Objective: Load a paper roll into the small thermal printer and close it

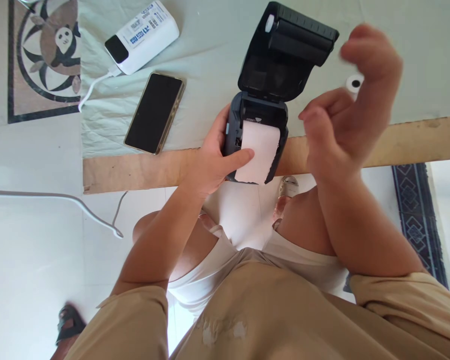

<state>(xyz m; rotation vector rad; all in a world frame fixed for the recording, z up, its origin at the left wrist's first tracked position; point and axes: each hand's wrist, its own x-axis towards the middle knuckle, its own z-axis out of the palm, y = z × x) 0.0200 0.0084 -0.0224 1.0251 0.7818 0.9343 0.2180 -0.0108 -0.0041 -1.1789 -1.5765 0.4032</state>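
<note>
My left hand (pixel 225 155) grips a small black portable receipt printer (pixel 230 130) from its left side, the thumb lying over the paper. The printer's lid (pixel 266 85) stands swung up, away from me. White paper (pixel 260 145) from a roll covers the printer's lower half, its torn end toward me. To the right of the printer, my right hand (pixel 354 105) is raised with its fingers curled but apart, holding nothing I can see. A small white paper roll with a dark core (pixel 354 83) lies on the table, partly hidden behind that hand.
A smartphone (pixel 154 113) with a dark screen lies on the pale green tablecloth (pixel 206 60). Beyond it is a white power bank (pixel 142 37) with a white cable (pixel 93 90) plugged in. The table's wooden edge (pixel 142 170) runs before me. A sandalled foot (pixel 69 322) shows lower left.
</note>
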